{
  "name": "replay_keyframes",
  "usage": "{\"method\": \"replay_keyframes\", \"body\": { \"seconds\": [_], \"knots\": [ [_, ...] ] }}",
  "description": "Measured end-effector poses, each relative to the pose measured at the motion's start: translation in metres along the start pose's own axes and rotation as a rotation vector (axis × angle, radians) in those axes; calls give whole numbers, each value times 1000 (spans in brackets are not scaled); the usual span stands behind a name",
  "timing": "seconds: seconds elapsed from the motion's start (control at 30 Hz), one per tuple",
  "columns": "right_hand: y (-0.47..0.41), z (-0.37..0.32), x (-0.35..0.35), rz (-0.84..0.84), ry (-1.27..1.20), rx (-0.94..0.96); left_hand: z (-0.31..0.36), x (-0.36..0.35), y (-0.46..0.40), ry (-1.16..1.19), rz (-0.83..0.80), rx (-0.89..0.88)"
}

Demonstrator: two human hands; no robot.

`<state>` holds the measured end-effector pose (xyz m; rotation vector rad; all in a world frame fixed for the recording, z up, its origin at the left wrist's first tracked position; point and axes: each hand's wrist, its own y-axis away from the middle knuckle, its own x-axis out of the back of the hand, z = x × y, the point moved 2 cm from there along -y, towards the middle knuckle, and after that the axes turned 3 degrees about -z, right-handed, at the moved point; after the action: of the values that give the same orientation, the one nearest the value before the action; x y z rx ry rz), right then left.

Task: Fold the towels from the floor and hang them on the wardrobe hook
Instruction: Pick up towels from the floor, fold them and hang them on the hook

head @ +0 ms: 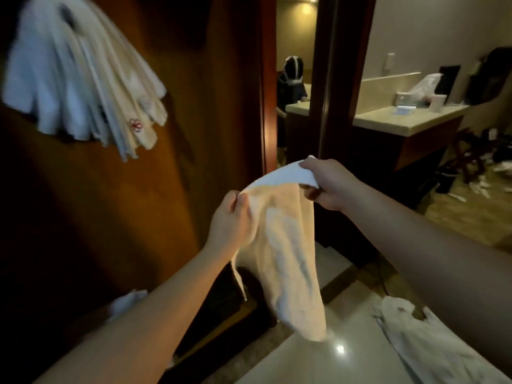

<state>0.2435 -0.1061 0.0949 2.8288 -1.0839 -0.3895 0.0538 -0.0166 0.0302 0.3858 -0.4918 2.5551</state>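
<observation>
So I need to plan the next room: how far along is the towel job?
Partly done. A bunch of towels already hangs on the wardrobe door. The left hand and right hand hold one towel, not yet folded. More cloth lies on the floor.

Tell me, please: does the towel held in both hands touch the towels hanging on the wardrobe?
Apart. The head view shows dark wardrobe wood between the held towel, down at centre, and the hanging towels, up at left.
</observation>
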Motion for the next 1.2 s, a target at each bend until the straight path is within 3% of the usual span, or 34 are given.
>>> {"method": "replay_keyframes", "body": {
  "seconds": [0.33, 0.5, 0.57, 0.7, 0.83, 0.97, 1.1, 1.2],
  "knots": [
    [93, 22, -129, 54, -165, 79, 2, 180, 52, -307, -162, -153],
    [113, 24, -165, 72, -237, 102, -48, 261, 74, -722, -374, 141],
    [118, 27, -172, 10, -250, 167, -68, 292, 86, -806, -366, 242],
    [125, 27, -179, -103, -265, 262, -90, 344, 106, -1057, -271, 267],
    [131, 20, -184, -164, -39, 314, -96, 380, 124, -900, -37, 290],
    [130, 21, -175, 17, 234, 449, -82, 394, 134, -585, 237, 193],
    [125, 16, -160, 189, 366, 498, -70, 402, 139, -3, 249, 246],
    [119, 14, -148, 279, 477, 512, -63, 403, 141, 94, 130, 319]
  ]
}}
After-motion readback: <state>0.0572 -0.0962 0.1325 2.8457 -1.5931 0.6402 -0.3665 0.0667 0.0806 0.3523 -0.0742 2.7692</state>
